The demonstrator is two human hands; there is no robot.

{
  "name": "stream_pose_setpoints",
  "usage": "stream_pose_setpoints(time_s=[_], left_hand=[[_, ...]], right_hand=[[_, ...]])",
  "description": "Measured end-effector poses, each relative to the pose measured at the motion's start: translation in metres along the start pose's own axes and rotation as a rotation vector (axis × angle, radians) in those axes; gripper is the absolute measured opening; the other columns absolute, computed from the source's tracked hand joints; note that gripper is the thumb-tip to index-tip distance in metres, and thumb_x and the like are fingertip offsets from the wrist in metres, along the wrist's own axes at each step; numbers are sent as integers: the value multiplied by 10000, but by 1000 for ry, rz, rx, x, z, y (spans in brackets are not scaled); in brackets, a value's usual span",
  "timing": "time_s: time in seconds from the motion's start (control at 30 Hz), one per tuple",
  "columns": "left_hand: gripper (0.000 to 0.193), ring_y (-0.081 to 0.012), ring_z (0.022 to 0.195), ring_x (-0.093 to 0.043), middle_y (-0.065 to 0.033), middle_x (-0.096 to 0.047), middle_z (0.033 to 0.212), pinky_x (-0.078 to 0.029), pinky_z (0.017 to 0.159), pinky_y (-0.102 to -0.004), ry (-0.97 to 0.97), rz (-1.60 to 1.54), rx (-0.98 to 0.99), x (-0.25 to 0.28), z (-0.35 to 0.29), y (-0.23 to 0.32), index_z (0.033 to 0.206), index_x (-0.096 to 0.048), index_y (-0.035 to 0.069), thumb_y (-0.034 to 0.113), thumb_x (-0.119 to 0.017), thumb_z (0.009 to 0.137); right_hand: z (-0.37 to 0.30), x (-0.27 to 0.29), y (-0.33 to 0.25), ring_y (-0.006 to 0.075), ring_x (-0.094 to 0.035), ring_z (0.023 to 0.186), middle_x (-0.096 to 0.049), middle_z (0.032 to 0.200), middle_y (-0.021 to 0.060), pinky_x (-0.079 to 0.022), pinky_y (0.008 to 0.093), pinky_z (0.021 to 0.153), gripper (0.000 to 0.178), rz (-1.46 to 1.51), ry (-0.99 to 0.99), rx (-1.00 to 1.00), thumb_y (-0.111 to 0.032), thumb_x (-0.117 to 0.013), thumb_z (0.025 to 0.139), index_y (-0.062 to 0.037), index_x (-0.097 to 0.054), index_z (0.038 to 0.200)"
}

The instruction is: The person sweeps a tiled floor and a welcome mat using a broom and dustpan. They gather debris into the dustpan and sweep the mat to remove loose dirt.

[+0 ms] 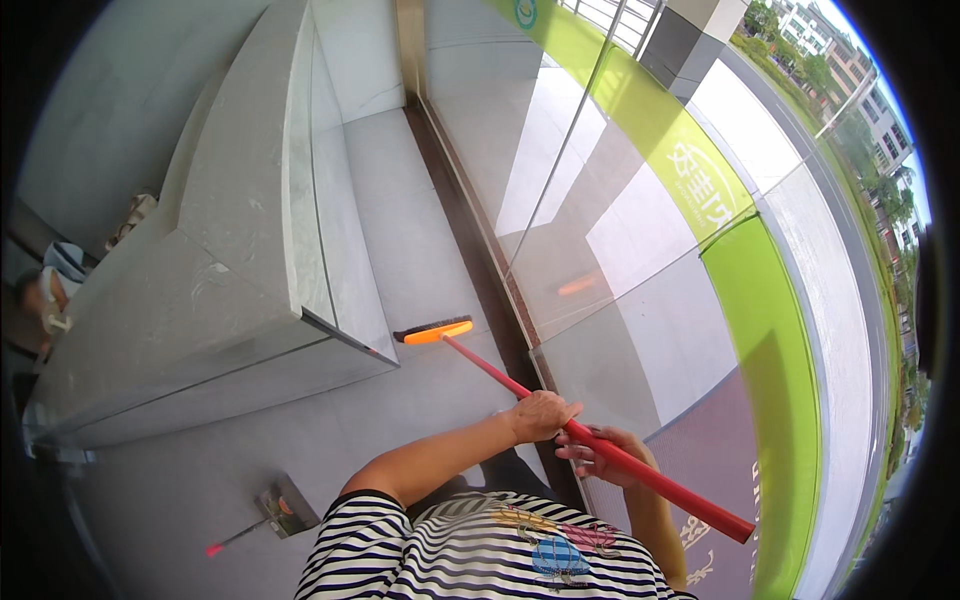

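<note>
A broom with a long red handle (490,372) slants from the floor ahead up past my right side. Its orange head (438,332) with dark bristles lies against the floor, beside the corner of a stone-clad counter. My left hand (540,415) is closed round the handle at its middle. Closer to the thick upper end, my right hand (605,457) curls around the handle from below, and the handle covers part of its palm.
The grey counter (240,240) stands on the left with a sharp corner. A glass wall (590,190) with a green band runs along the right, above a dark floor strip (455,200). A dustpan (288,508) lies at lower left. Several items sit behind the counter.
</note>
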State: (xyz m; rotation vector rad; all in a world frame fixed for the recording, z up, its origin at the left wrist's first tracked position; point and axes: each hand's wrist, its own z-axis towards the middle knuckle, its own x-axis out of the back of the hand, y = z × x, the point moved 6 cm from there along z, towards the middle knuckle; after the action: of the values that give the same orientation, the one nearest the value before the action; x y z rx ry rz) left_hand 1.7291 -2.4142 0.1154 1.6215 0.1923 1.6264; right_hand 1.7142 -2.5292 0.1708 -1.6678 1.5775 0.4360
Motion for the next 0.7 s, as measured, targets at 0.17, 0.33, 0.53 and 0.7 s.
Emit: stream_pose_setpoints(time_s=[0.17, 0.33, 0.53, 0.7], left_hand=[[620, -307, 1064, -497, -145, -520, 1056, -392, 929, -409, 311, 298, 48, 89, 17, -62, 1218, -441, 63, 122, -709, 662], [704, -326, 1163, -443, -155, -480, 1226, -360, 977, -396, 499, 98, 589, 125, -78, -110, 1314, -387, 66, 126, -712, 692], [509, -315, 905, -594, -110, -625, 943, -477, 757, -422, 592, -153, 1498, 37, -298, -146, 1196, -468, 79, 211, -659, 743], [484, -274, 854, -621, -132, -632, 925, -485, 744, -397, 285, -559, 2039, -44, -364, -129, 1189, -466, 30, 205, -643, 774]], right_hand=[[120, -17, -69, 142, -539, 649, -538, 977, 193, -445, 175, 436, 332, -98, -120, -119, 21, -434, 810, 123, -406, 1124], [209, -90, -141, 129, -518, 613, -557, 843, 160, -423, 187, 412, 188, -494, 73, -35, 25, -498, 801, 89, -491, 978], [352, -132, -220, 113, -527, 608, -564, 829, 150, -428, 187, 420, 131, -452, 53, -91, -15, -529, 828, 75, -503, 919], [448, -142, -262, 124, -542, 679, -558, 847, 152, -453, 191, 478, 140, -277, 81, -282, 1, -509, 824, 98, -490, 923]])
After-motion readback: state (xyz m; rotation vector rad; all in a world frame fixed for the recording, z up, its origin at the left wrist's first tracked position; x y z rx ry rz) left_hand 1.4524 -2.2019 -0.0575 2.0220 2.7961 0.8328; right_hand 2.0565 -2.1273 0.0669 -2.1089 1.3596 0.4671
